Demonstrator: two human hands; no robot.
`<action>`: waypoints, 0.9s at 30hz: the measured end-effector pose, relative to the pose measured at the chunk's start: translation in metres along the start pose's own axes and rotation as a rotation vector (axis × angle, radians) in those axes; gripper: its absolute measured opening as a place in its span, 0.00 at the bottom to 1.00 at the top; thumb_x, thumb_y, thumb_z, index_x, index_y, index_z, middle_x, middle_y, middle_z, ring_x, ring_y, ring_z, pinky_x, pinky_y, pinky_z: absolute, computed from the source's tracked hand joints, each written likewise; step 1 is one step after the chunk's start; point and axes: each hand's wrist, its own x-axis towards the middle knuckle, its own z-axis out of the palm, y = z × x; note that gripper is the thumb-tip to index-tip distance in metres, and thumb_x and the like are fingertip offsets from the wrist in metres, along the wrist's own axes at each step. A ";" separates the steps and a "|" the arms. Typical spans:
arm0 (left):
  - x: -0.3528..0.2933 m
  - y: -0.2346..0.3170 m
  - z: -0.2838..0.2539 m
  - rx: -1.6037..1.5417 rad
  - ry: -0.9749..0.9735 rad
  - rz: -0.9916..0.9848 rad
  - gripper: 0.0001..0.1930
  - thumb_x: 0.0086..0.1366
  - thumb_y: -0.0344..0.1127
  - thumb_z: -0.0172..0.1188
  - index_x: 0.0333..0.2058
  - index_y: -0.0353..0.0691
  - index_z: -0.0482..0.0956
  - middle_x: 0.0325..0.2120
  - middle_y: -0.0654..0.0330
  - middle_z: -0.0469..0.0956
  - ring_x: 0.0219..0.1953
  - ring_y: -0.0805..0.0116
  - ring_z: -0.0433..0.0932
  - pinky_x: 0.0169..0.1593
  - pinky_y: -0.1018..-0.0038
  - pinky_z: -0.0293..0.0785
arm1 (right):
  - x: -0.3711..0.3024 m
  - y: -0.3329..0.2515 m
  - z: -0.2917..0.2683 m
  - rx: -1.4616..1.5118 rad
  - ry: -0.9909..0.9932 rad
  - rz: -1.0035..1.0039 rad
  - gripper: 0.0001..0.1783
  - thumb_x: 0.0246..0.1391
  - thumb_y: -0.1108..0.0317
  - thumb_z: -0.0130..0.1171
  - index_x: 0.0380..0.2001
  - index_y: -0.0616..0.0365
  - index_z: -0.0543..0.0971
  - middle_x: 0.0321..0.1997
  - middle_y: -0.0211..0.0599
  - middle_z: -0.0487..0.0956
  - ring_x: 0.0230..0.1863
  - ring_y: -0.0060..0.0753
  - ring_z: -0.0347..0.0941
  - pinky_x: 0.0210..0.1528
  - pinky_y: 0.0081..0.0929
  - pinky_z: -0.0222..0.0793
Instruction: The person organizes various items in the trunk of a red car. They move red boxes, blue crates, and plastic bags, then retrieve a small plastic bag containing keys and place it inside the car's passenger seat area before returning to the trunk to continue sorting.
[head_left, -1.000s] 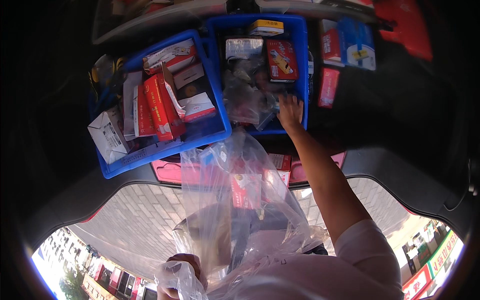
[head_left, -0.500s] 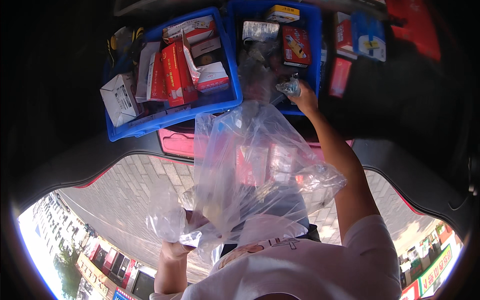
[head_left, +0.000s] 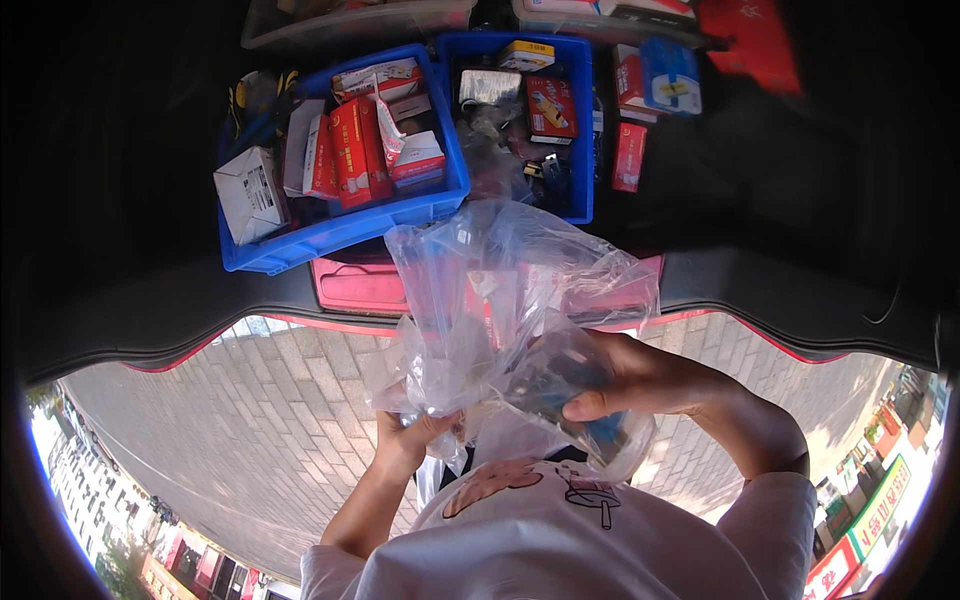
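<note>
My right hand (head_left: 645, 376) is curled well in, thumb pressed on the near side and the fingers mostly hidden behind, and it has hold of a clear packet (head_left: 548, 388) with something bluish and dark inside that I can't make out. My left hand (head_left: 402, 440) is closed on a wad of crinkled clear plastic, its thumb lying across the front; I can't see how tightly the other fingers are folded. Both hands are in front of my chest, with the packet just beside the bunched plastic. Beyond them a large clear plastic bag (head_left: 432, 265) spreads away from me toward the bins, and red and white shapes show through it, though I can't tell whether they are in it or behind it. Under its far part runs a pinkish-red sill (head_left: 360, 288). Past that, to the left, a blue bin (head_left: 345, 236) stands at a slant, with a tall red box (head_left: 357, 150) leaning among other cartons and a white box (head_left: 250, 195) at its left end. Right next to it a second blue bin (head_left: 584, 135) holds a flat red box (head_left: 552, 108), a small yellow box (head_left: 527, 54), a silvery packet (head_left: 490, 88) and some crumpled clear bags. To the right of that bin, on the dark floor (head_left: 740, 180), lie a blue package (head_left: 669, 76) and a slim red box (head_left: 628, 157). Grey paving (head_left: 310, 370) shows below the sill, and my white shirt (head_left: 620, 540) fills the bottom.
</note>
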 end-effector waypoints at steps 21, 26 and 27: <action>-0.007 -0.028 -0.097 -0.135 -0.022 -0.097 0.29 0.42 0.21 0.66 0.46 0.38 0.70 0.38 0.57 0.75 0.42 0.64 0.74 0.46 0.68 0.70 | 0.043 0.032 -0.046 -1.185 1.133 -0.659 0.28 0.34 0.67 0.69 0.43 0.52 0.72 0.40 0.38 0.69 0.37 0.41 0.67 0.33 0.33 0.68; 0.006 -0.006 -0.078 -0.041 -0.154 -0.077 0.28 0.42 0.21 0.65 0.46 0.38 0.70 0.38 0.57 0.75 0.41 0.64 0.74 0.46 0.68 0.70 | 0.047 0.031 -0.054 -0.203 0.584 -0.408 0.08 0.52 0.74 0.56 0.36 0.62 0.72 0.22 0.31 0.71 0.25 0.23 0.72 0.26 0.20 0.66; 0.003 -0.001 -0.079 -0.013 -0.180 -0.061 0.28 0.42 0.21 0.65 0.45 0.38 0.70 0.38 0.57 0.75 0.41 0.64 0.74 0.46 0.68 0.70 | 0.027 0.008 -0.041 -0.072 0.543 -0.434 0.04 0.57 0.73 0.50 0.31 0.63 0.70 0.20 0.29 0.70 0.20 0.16 0.68 0.22 0.16 0.62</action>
